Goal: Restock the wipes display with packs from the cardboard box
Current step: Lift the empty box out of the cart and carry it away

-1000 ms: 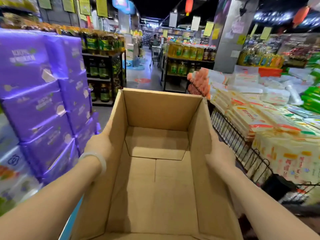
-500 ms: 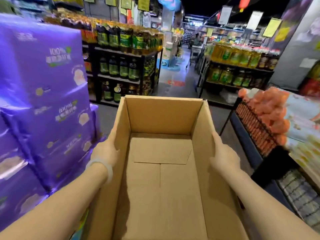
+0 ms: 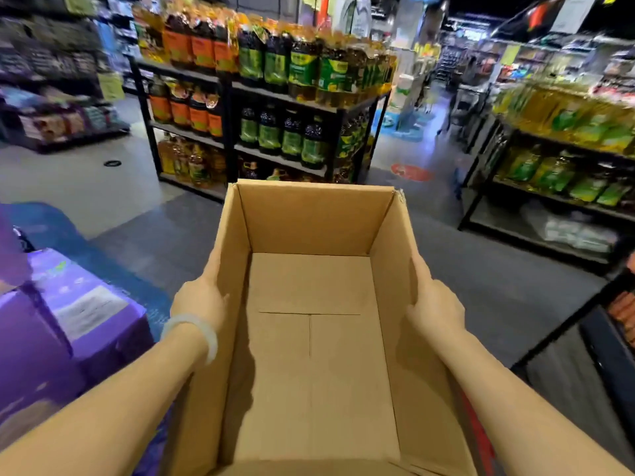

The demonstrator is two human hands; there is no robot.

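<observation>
Since the earlier pictures the view has swung leftward: the wipes display that lay to the right a second ago is out of sight, the purple packs have dropped to the lower left corner, and the oil shelves now stand straight ahead. Both hands keep the same hold on the cardboard box [image 3: 319, 338].

Fingers of the left hand [image 3: 199, 304] lie together along the outside of the box's left wall, reaching forward and up, with the thumb tip hooked over the wall's top edge. Those of the right hand [image 3: 434, 309] do the same on the right wall, fingers flat against the outside and pointing forward; how far they wrap underneath cannot be seen. A pale bangle [image 3: 192, 333] circles the left wrist. Both forearms run in from the bottom corners, bare and nearly straight, meeting the box at mid-length on either side.

That box is carried open-topped between the hands, above the dark floor [image 3: 498, 286], and only its folded bottom flaps show inside. Stacked purple packs [image 3: 68, 321] sit just beside the left arm. Ahead, well apart from the box, a black shelf unit [image 3: 275, 97] holds rows of oil bottles with orange and green labels; another shelf [image 3: 556, 159] of yellow bottles and green pouches stands to the right.
</observation>
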